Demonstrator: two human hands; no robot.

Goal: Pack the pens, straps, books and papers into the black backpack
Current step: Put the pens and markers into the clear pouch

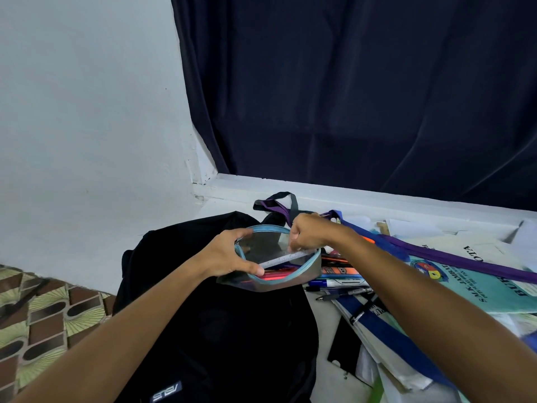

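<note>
Clearly the clear pouch (270, 266) is soft and light; left hand (229, 257) grips its rim, right hand (308, 235) pinches the stiff ruler (286, 258).

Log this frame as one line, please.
left hand holds clear pouch open | right hand slides ruler in | backpack beneath | pens still loose

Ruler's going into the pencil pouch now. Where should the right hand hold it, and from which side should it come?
Hold the ruler by its raised right end, where the right hand pinches it now, coming from above and the right. It slants down leftward into the pouch, whose rim the left hand holds open, so a grip at the upper end probably keeps the fingers out of the opening.
</note>
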